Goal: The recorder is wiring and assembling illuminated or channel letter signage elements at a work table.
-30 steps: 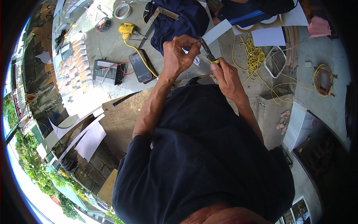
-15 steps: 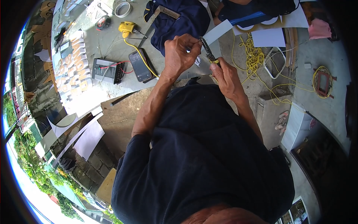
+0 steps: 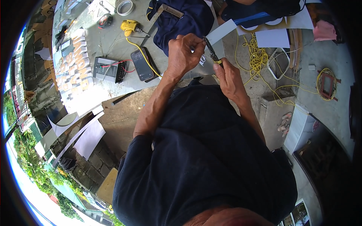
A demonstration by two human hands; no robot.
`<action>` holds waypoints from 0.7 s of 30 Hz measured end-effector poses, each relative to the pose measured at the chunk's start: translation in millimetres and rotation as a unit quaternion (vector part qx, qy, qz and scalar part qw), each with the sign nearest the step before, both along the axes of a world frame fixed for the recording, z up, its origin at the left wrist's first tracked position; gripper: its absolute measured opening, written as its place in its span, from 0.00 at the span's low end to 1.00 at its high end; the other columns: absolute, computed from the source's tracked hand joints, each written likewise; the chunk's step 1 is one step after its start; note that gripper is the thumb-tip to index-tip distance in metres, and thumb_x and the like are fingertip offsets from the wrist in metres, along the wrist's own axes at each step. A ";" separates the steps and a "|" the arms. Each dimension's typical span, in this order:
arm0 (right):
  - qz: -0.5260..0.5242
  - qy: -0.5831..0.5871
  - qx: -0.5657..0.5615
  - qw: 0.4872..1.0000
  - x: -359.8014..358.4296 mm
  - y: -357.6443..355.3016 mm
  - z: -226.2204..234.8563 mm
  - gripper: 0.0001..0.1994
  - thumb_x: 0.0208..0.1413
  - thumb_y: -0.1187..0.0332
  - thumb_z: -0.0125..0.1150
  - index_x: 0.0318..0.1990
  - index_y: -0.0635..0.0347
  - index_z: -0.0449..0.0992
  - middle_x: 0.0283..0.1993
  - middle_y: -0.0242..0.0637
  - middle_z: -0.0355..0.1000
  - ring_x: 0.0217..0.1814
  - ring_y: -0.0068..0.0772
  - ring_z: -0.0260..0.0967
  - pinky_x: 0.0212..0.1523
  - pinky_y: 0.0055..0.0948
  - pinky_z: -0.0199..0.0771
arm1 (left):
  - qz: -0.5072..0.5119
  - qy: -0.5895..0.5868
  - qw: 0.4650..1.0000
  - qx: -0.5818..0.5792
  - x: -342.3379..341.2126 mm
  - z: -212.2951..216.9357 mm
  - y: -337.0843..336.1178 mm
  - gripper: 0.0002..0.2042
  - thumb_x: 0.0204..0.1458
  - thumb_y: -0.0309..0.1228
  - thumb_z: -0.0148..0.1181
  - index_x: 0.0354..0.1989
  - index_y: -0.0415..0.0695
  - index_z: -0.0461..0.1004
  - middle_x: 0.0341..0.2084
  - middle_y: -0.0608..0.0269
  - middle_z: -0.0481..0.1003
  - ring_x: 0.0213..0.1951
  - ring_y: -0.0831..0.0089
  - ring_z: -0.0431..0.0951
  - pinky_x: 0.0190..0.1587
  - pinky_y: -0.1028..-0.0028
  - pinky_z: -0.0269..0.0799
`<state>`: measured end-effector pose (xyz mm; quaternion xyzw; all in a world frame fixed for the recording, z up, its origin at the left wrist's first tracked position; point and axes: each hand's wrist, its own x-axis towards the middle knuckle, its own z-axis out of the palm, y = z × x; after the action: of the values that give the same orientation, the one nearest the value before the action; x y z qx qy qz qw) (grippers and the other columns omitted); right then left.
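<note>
Your right hand [image 3: 229,77] grips the yellow-handled pliers [image 3: 211,52] above the grey table [image 3: 113,45], their tip just beside your left hand [image 3: 184,52]. Your left fingers are curled shut on something too small to make out, above the phone [image 3: 141,64] and the dark blue cloth [image 3: 181,19].

Outdoor work area, bright sunlight. Grey concrete floor [image 3: 332,109] at right. Grey worktop [image 3: 113,41] at upper left. Block wall [image 3: 90,165] below it. Green trees [image 3: 28,165] along left edge, beyond wall.
</note>
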<state>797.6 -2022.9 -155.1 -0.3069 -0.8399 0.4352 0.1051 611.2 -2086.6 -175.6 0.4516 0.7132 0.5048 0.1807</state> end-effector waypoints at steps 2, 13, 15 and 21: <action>0.005 -0.002 0.008 1.000 0.5 -0.4 -0.2 0.17 0.71 0.59 0.45 0.36 0.66 0.65 0.26 0.51 0.67 0.25 0.51 0.68 0.29 0.45 0.66 | 0.000 0.011 1.000 0.007 0.2 -0.3 -0.2 0.03 0.49 0.25 0.66 0.29 0.38 0.81 0.18 0.61 0.80 0.22 0.76 0.80 0.31 0.75 0.72; -0.003 -0.028 0.093 0.995 -0.1 -5.5 6.1 0.14 0.69 0.62 0.49 0.41 0.67 0.65 0.34 0.52 0.70 0.32 0.57 0.73 0.32 0.47 0.72 | -0.019 -0.083 0.996 -0.032 -1.2 10.3 3.1 0.06 0.51 0.27 0.64 0.33 0.36 0.81 0.20 0.57 0.81 0.24 0.76 0.82 0.28 0.76 0.75; -0.009 -0.032 0.102 0.994 2.0 -4.6 7.6 0.13 0.68 0.63 0.50 0.41 0.66 0.65 0.34 0.53 0.70 0.33 0.58 0.73 0.32 0.48 0.72 | -0.036 -0.072 0.996 -0.040 -3.7 13.5 3.9 0.06 0.52 0.27 0.64 0.34 0.35 0.81 0.20 0.58 0.81 0.24 0.76 0.82 0.28 0.76 0.75; -0.034 0.004 -0.091 0.995 15.5 4.2 12.5 0.15 0.71 0.60 0.46 0.38 0.65 0.67 0.32 0.46 0.69 0.27 0.38 0.70 0.29 0.36 0.69 | -0.105 -0.157 0.981 -0.047 -5.1 23.8 10.5 0.05 0.55 0.24 0.61 0.35 0.34 0.80 0.22 0.61 0.80 0.24 0.80 0.77 0.29 0.77 0.72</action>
<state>813.1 -2018.7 -142.7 -0.3417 -0.7854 0.5073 0.0949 606.1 -2076.1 -151.8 0.4305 0.6472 0.5134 0.3635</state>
